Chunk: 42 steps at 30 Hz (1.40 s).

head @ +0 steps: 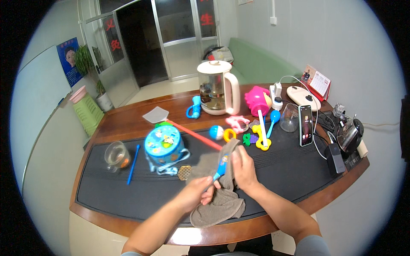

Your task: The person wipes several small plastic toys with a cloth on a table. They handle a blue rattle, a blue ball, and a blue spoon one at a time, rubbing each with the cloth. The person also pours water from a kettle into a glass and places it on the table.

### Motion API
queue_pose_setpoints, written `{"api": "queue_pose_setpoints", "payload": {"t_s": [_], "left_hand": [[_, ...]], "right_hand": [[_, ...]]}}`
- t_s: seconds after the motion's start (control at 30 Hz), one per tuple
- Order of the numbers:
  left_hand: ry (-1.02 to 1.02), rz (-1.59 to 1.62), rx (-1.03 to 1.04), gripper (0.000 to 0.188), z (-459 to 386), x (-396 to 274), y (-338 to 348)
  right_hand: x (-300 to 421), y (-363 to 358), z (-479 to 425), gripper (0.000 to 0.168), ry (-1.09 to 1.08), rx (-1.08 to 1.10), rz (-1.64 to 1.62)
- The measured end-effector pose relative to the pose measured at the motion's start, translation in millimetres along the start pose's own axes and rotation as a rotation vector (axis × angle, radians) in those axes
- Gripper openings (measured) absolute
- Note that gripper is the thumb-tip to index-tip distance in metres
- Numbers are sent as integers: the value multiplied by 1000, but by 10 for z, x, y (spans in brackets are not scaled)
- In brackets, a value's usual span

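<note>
Near the front of the desk, my left hand (200,192) grips the handle of a blue toy (221,166) with a small picture on its head; its exact kind is unclear. My right hand (245,168) holds a grey-brown cloth (221,206) around the toy's far end, and the rest of the cloth hangs down to the desk edge. Beyond the hands lie a red-handled fly swatter (195,134), a blue and white ball (216,132) and a yellow ring (229,135). A round blue drum-like toy (164,144) with a strap stands to the left.
A glass kettle (213,89) stands at the back. On the left are a clear cup (117,156) and a blue stick (133,164). To the right are a pink toy hammer (258,99), a glass (289,118), a phone (305,125), cables and a coffee pot (349,134).
</note>
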<state>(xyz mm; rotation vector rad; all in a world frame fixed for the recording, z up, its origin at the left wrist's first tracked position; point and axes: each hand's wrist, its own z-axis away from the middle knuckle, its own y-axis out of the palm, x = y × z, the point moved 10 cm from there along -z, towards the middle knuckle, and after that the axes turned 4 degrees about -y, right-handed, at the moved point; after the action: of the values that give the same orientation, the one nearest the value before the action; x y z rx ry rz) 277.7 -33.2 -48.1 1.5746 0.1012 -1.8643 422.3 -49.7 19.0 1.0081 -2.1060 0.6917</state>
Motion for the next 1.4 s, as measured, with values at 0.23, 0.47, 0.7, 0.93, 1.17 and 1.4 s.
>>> {"api": "queue_pose_setpoints", "payload": {"t_s": [0.23,0.47,0.7,0.93,1.17,1.4], "left_hand": [[-39,-102,3,40,21,11,62],[-44,-192,26,39,17,46,79],[-71,-37,10,34,29,45,29],[-39,-52,6,31,-5,59,-7],[-41,-124,17,38,-15,75,21],[-18,-26,2,47,-40,40,-46]], "right_hand": [[442,75,-8,51,-263,100,219],[98,28,-30,23,-42,66,23],[55,57,-1,30,21,118,126],[202,178,-4,56,-116,188,242],[-178,70,-36,25,72,96,-54],[-199,148,-32,40,174,179,-118]]}}
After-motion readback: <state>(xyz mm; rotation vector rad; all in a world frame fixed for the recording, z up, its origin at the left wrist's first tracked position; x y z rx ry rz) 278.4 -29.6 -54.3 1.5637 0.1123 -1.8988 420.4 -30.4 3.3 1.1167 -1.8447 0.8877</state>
